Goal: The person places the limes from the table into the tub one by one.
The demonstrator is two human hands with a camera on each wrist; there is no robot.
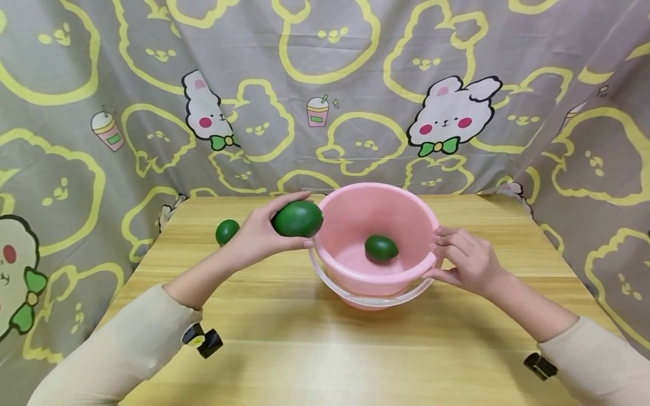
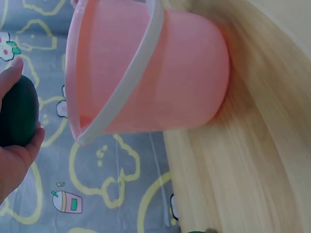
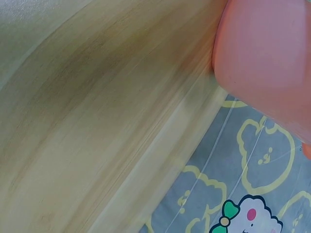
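My left hand (image 1: 258, 230) grips a smooth, dark green oval fruit (image 1: 298, 219) between thumb and fingers, beside the left rim of a pink bucket (image 1: 347, 217). In the left wrist view, this fruit (image 2: 19, 114) is level with the bucket's mouth. A similar green fruit (image 1: 381, 248) lies inside on the bucket floor. On the bucket's right rim, my right hand (image 1: 469, 259) pinches the edge with fingers and thumb; the right wrist view leaves this hand out. The bucket's white handle (image 1: 363, 300) hangs down at the front.
Another green fruit (image 1: 227, 231) is on the wooden table (image 1: 325, 355), left of the bucket and partly behind my left wrist. A grey patterned curtain (image 1: 355, 67) encloses the table at the back and sides.
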